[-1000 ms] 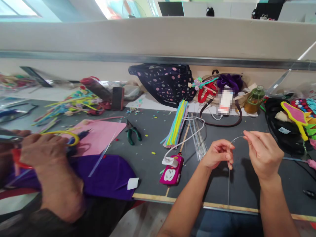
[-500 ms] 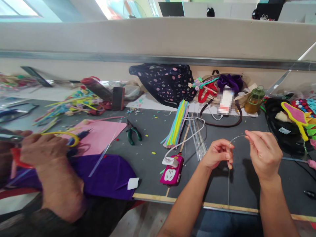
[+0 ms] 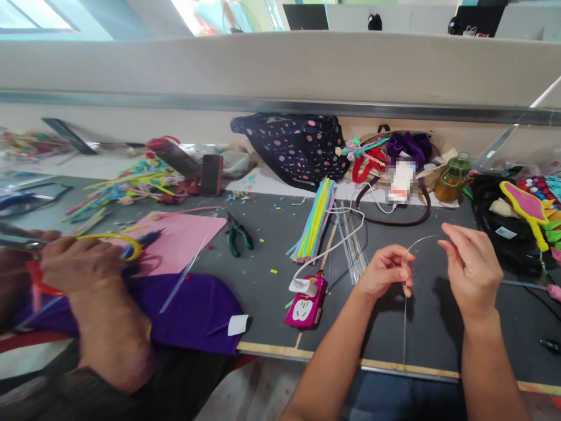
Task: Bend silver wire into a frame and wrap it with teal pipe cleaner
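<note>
My left hand [image 3: 385, 272] pinches a thin silver wire [image 3: 404, 316] between thumb and forefinger. Below it the wire hangs straight down to the table's front edge. Above it the wire bends in an arc to the right. The tip of that arc lies between the loosely held fingertips of my right hand [image 3: 475, 269]. Both hands hover over the dark grey table [image 3: 263, 292]. A bundle of straight wires [image 3: 353, 240] lies just left of my left hand.
At the left, another person's hand [image 3: 83, 266] holds a yellow pipe cleaner [image 3: 118, 238] over purple cloth [image 3: 197, 310] and a pink sheet [image 3: 184, 237]. Green-handled pliers [image 3: 236, 237], a pipe-cleaner bundle [image 3: 313, 225] and a pink charger [image 3: 304, 304] lie mid-table. A dotted bag [image 3: 293, 146] and a bottle [image 3: 451, 178] stand behind.
My right hand has shifted slightly right and its fingers have loosened around the wire's tip. My left hand keeps its pinch. The other person's hand has hardly moved.
</note>
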`<state>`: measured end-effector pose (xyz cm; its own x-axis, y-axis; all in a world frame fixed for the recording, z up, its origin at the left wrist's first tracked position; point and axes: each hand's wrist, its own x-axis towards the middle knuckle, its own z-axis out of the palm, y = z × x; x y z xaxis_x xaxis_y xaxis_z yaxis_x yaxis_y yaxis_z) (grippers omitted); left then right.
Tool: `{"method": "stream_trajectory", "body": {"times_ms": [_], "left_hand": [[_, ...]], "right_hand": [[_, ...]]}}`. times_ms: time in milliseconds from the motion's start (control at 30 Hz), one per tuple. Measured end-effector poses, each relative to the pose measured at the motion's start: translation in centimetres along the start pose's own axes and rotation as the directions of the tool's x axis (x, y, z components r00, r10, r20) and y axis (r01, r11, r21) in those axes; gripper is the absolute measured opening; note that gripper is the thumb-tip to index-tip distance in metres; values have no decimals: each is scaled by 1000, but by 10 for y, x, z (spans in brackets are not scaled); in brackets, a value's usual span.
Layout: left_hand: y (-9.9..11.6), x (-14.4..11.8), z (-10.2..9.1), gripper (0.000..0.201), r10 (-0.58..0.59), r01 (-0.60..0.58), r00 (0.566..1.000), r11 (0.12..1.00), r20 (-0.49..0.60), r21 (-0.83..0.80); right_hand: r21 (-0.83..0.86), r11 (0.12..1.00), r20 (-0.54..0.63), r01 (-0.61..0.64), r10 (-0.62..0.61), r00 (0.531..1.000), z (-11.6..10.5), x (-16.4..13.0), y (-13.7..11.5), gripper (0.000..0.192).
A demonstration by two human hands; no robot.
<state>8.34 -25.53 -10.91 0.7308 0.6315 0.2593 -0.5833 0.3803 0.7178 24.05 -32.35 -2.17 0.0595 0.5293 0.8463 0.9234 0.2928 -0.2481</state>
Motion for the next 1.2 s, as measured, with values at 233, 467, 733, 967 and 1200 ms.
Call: {"method": "stream_trajectory", "body": {"times_ms": [233,467,733,967,1200], "left_hand": [[1,2,0,36,-7,7,1000,1000,20,-9],[0,1,-1,40,-49,49,999,999,-3,4],[1,-2,-4,54,-20,27,987,999,161,-45],[3,-5,-4,55,-22,35,987,997,160,-76],[7,-6,0,54,-143,152,984,985,108,-84]], "right_hand": [[3,988,-145,-153,152,978,2,-7,17,27],[-1,999,-107,-53,52,993,3,-3,21,20],[35,999,-22,28,-27,999,-1,-5,24,28],[39,998,69,53,-56,996,-3,-4,23,37],[42,993,132,114,-119,984,-4,-3,29,40]]}}
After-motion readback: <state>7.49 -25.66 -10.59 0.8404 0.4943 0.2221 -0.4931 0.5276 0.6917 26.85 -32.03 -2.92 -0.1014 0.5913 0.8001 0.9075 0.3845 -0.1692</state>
